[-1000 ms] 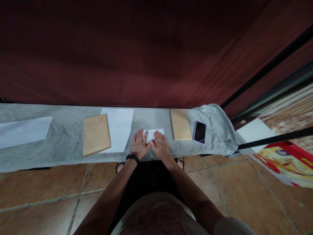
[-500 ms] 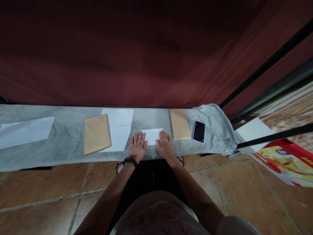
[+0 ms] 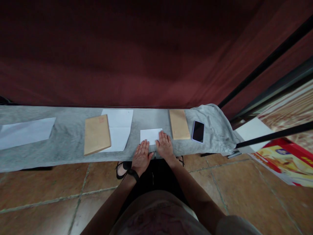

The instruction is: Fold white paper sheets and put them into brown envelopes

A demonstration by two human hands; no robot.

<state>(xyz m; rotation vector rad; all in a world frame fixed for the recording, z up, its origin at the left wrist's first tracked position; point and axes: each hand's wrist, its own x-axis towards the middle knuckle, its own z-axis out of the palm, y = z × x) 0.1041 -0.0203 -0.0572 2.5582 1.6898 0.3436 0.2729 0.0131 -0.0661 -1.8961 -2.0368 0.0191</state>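
A small folded white paper (image 3: 149, 135) lies on the grey cloth-covered bench (image 3: 66, 143) in front of me. My right hand (image 3: 165, 146) rests flat with fingers stretched out, its fingertips on the paper's right edge. My left hand (image 3: 141, 156), wearing a black wristband, lies flat with fingers apart at the bench's front edge, just below the paper's near edge. Neither hand holds anything.
A brown envelope (image 3: 96, 134) overlaps a white sheet (image 3: 119, 127) to the left. Another brown envelope (image 3: 179, 124) and a dark phone (image 3: 198, 131) lie to the right. A long white sheet (image 3: 25, 132) sits far left. A dark red curtain hangs behind; tiled floor below.
My hands first spread apart along the paper. Then my left hand drew back toward the bench's front edge, uncovering more of the paper. My right hand stayed on its right edge.
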